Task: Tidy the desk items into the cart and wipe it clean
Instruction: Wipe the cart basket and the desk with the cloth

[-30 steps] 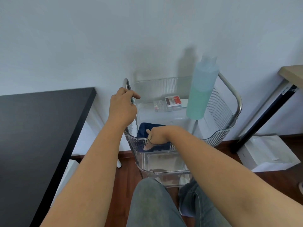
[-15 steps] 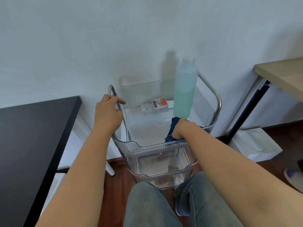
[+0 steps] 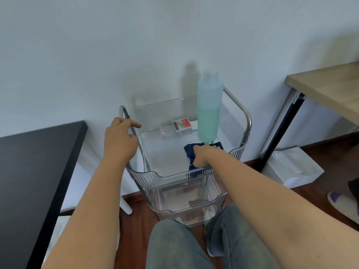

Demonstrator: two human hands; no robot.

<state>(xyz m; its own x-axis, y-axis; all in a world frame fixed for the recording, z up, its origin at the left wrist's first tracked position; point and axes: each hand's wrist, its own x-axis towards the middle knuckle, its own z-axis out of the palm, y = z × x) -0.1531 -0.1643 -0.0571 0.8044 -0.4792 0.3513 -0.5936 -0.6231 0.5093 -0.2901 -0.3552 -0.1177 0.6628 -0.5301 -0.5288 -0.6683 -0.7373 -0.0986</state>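
A clear plastic cart (image 3: pixel 174 176) with metal handles stands against the wall. My left hand (image 3: pixel 119 140) grips its left metal handle (image 3: pixel 124 112). My right hand (image 3: pixel 202 155) presses a dark blue cloth (image 3: pixel 189 152) onto the top tray's floor at the front right. A tall bottle of green liquid (image 3: pixel 208 113) stands just behind that hand. A small red and white box (image 3: pixel 181 124) and a clear little case (image 3: pixel 168 132) lie at the back of the tray.
A black desk (image 3: pixel 33 171) is at the left, a wooden table (image 3: pixel 328 88) with a black leg at the right. White boxes (image 3: pixel 291 169) sit on the dark wood floor. My knees (image 3: pixel 184 245) are just below the cart. A shoe (image 3: pixel 343 204) is at the far right.
My right hand has slid the blue cloth from the front left of the top tray across to the front right, under the bottle. The left hand has stayed on the handle.
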